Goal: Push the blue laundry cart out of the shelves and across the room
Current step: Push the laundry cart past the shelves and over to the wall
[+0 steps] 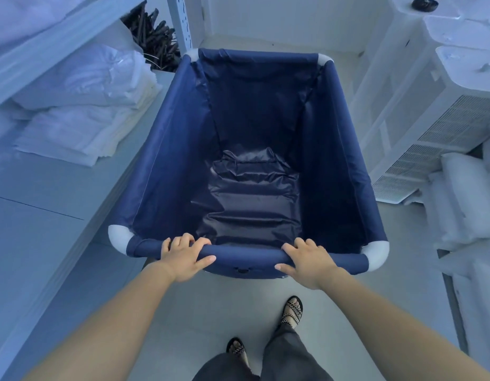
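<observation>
The blue laundry cart (167, 149) fills the middle of the head view, a deep fabric bin with white corner joints and nothing inside it. My left hand (183, 257) grips the near top rail left of centre, fingers curled over the bar. My right hand (307, 261) grips the same rail right of centre. The cart stands in a narrow aisle between a shelf on the left and white units on the right. Its wheels are hidden under the fabric.
A white shelf (46, 193) runs along the left with folded white linen (81, 105) and a pile of dark hangers (153, 34). White appliance units with vents (436, 133) and wrapped pillows (463, 199) line the right. A wall closes the far end.
</observation>
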Demonstrator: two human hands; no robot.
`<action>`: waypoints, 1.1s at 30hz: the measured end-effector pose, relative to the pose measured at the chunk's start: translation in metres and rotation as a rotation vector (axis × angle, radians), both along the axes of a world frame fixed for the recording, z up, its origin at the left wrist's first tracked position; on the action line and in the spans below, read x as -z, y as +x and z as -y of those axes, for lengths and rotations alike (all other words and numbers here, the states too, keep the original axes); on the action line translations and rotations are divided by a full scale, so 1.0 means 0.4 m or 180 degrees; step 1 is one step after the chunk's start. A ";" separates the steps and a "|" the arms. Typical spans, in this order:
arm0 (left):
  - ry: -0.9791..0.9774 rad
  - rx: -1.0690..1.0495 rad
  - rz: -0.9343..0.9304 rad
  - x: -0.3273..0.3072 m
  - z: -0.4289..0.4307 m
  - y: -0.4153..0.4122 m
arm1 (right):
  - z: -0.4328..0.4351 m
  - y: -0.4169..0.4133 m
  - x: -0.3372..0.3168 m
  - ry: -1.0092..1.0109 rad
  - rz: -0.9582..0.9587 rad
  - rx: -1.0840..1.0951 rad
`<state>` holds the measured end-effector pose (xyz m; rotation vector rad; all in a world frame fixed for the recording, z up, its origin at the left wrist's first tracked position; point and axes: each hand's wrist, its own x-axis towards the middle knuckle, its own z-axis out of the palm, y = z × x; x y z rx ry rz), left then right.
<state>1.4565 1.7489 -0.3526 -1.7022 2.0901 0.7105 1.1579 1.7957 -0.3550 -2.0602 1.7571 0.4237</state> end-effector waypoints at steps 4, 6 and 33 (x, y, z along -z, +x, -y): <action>-0.0114 0.0074 -0.0027 0.009 -0.003 0.015 | 0.003 0.004 -0.005 0.0164 0.0125 -0.0060; -0.0200 0.0080 -0.0040 0.012 0.006 0.017 | 0.009 0.003 -0.003 0.0120 0.0142 -0.0050; -0.0203 0.0278 0.0273 -0.013 0.476 0.026 | 0.444 0.040 0.014 -0.0031 0.0209 0.0052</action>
